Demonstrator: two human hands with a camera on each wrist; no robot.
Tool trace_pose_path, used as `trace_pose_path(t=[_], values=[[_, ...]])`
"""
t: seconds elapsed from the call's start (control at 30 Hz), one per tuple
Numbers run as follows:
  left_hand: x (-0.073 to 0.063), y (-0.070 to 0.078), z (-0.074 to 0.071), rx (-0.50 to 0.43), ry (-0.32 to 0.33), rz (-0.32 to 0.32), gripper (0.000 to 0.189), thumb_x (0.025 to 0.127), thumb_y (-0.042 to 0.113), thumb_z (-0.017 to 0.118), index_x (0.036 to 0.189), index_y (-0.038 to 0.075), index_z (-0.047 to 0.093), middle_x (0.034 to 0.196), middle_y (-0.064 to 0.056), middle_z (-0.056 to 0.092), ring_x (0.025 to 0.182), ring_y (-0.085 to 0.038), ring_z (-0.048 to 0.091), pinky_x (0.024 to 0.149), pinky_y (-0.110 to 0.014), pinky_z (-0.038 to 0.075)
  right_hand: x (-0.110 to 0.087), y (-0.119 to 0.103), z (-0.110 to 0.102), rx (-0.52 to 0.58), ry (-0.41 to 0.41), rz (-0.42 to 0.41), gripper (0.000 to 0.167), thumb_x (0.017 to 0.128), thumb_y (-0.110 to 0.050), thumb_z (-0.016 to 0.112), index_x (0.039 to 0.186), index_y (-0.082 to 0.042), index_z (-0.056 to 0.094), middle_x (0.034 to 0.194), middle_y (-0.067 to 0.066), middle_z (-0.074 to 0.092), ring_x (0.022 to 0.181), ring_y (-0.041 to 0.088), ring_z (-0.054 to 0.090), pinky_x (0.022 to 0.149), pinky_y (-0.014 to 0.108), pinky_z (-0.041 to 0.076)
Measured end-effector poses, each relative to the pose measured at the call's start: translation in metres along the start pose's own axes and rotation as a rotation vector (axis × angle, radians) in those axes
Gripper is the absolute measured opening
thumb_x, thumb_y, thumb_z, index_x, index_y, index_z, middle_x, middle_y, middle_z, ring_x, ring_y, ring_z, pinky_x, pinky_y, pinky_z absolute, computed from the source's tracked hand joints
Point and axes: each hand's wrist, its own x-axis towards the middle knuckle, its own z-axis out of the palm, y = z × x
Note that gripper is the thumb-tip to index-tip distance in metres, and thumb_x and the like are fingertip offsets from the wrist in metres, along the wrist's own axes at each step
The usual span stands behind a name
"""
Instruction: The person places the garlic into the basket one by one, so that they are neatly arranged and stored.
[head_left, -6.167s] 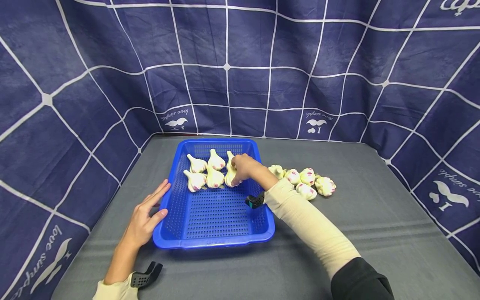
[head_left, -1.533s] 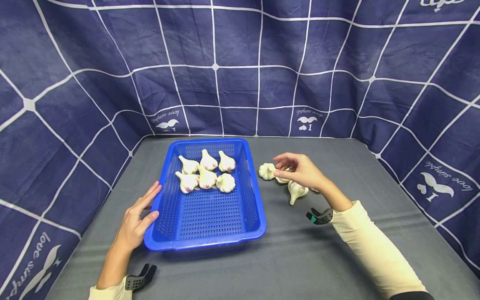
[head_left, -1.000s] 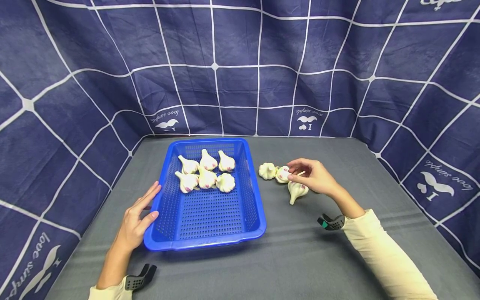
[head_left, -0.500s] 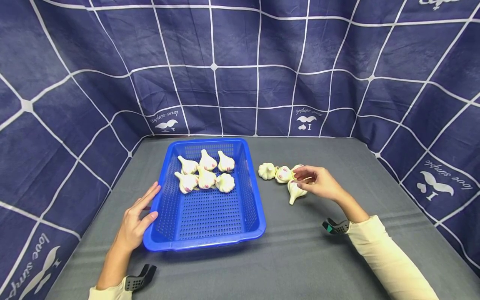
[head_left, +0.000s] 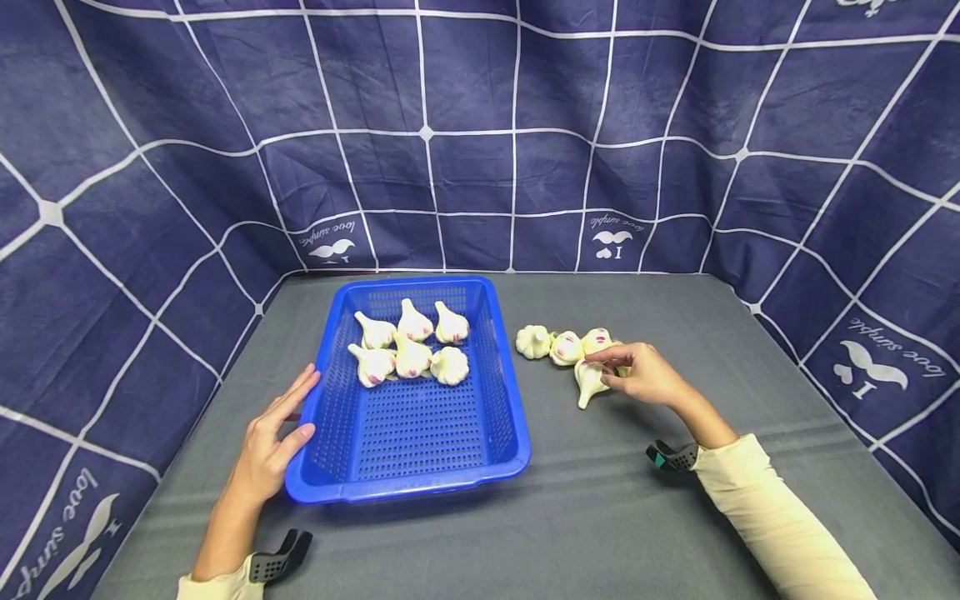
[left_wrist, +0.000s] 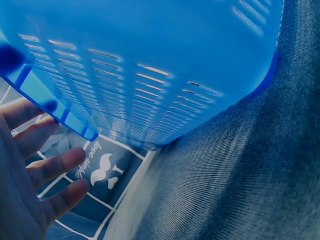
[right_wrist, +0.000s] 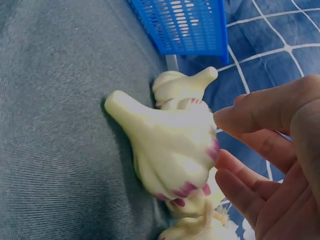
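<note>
Garlic bulb (head_left: 588,380) lay between basket (head_left: 420,486) and my nearer, unclosed right hand (head_left: 645,375), stem toward me; relaxed left hand (head_left: 266,448) touched basket.

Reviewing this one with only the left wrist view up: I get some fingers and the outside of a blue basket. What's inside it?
Observer: Six garlic bulbs, grouped in the far half of the basket.
Operator: Anything outside it that I'm missing?
Observer: Yes, loose bulbs on the table, to the right of the basket in the head view; at least four show.
Operator: Is anyone handling those?
Observer: The right hand has its thumb and fingers at the nearest bulb; whether they touch it is hard to tell.
</note>
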Motion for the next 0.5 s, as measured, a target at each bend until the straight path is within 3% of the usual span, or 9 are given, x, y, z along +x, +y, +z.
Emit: trace_pose_path(t=[0.17,0.27,0.33,0.5], values=[[-0.0006,-0.0013,-0.0001,-0.004,-0.002,-0.004,0.059,0.082,0.001,0.056,0.141,0.000,0.053,0.148,-0.019,0.047,0.123,0.006,0.047,0.080,-0.022,0.043,0.0001,0.0057,0.0028,0.001,-0.011,-0.067,0.031,0.078,0.013,0.070,0.108,0.008,0.071,0.103,0.017,0.072,0.089,0.025,0.067,0.074,0.043,0.056],[-0.0003,-0.0013,-0.0002,-0.014,-0.004,-0.014,0.059,0.082,0.001,0.056,0.141,0.000,0.053,0.148,-0.017,0.046,0.122,0.006,0.048,0.081,-0.018,0.042,0.0005,0.0073,0.0027,-0.018,-0.002,-0.076,0.036,0.075,0.012,0.071,0.110,0.006,0.070,0.099,0.013,0.072,0.085,0.022,0.064,0.073,0.046,0.055],[0.0001,-0.0010,-0.0002,-0.018,-0.003,-0.018,0.060,0.081,0.001,0.056,0.141,0.001,0.053,0.149,-0.017,0.046,0.121,0.006,0.048,0.082,-0.018,0.041,0.0008,0.0078,0.0024,-0.048,0.004,-0.079,0.039,0.072,0.011,0.074,0.111,0.005,0.070,0.093,0.010,0.071,0.080,0.022,0.062,0.069,0.046,0.055],[0.0004,-0.0009,0.0000,-0.008,0.003,-0.006,0.060,0.081,0.000,0.056,0.141,0.000,0.053,0.148,-0.017,0.046,0.119,0.006,0.049,0.080,-0.020,0.042,0.0012,0.0085,0.0022,-0.171,-0.014,-0.097,0.047,0.067,0.006,0.080,0.112,0.002,0.070,0.087,0.006,0.064,0.070,0.022,0.057,0.059,0.031,0.048]])
